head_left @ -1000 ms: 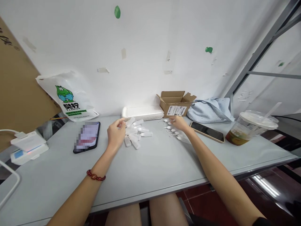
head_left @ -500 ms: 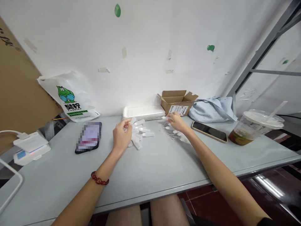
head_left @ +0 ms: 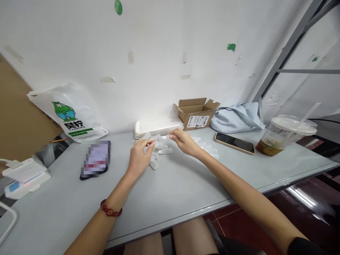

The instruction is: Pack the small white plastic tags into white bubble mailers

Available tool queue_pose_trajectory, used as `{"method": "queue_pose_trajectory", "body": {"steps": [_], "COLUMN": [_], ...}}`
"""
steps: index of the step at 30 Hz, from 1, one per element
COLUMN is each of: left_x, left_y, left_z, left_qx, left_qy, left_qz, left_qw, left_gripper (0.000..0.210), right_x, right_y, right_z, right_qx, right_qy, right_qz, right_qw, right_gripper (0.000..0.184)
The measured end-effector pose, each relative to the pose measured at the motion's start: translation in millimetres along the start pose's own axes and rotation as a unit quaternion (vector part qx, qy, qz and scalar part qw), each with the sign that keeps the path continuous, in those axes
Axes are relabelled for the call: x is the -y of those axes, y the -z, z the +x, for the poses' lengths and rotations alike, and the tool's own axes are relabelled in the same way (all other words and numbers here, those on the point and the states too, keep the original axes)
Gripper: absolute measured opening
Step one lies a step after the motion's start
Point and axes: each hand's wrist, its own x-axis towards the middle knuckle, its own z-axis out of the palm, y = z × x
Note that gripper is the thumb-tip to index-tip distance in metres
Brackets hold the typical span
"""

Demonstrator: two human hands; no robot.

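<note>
Pinches a whitish tube in the right hand over the grey counter, by a tape-marked wall. Cannot tell any hold by the left hand.

A dark-red beaded bracelet and black sleeve show.

Box plain brown, white label with black print; left of it, white trays, cloudy-white tube pile, white bag with green-and-blue cartoon, black and green print. Right of box: pale blue pouch with faint specks, black phone in tan case, clear cup, white lid, brownish drink. Under box, grey table; nearer than box, dark red bracelet.
</note>
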Motion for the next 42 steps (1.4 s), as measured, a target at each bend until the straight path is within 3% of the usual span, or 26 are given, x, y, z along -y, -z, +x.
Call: {"method": "queue_pose_trajectory", "body": {"steps": [5,10,19,31,36,42], "left_x": [-8.7,-11.4,-8.5,-8.0,-8.1,-16.1], "left_y": [0.0,4.3,4.2,4.2,2.6,1.2], "left_z": [1.2,4.0,2.5,4.1,2.3,-2.8], "left_qx": [0.0,0.009,0.048,0.052,0.049,-0.002], "left_qy": [0.087,0.164,0.215,0.233,0.228,0.15], "left_qz": [-0.074,-0.205,-0.328,-0.375,-0.349,-0.194], "left_qw": [0.993,0.965,0.919,0.896,0.908,0.969], "left_gripper": [0.02,0.028,0.035,0.038,0.035,0.027], "right_x": [1.8,3.9,9.8,13.5,14.5,20.9], "right_y": [-1.9,-4.5,-8.9,-10.5,-9.4,-12.6], "right_z": [-3.4,-5.6,-4.6,-7.4,-7.0,-11.3], "right_qx": [-0.006,-0.013,-0.036,-0.035,-0.036,-0.056], "right_qy": [0.005,0.0,-0.009,-0.016,-0.011,0.017], "right_qz": [-0.007,-0.002,0.033,0.037,0.025,-0.011], "right_qw": [1.0,1.0,0.999,0.999,0.999,0.998], "right_gripper": [0.02,0.025,0.027,0.027,0.024,0.023]}}
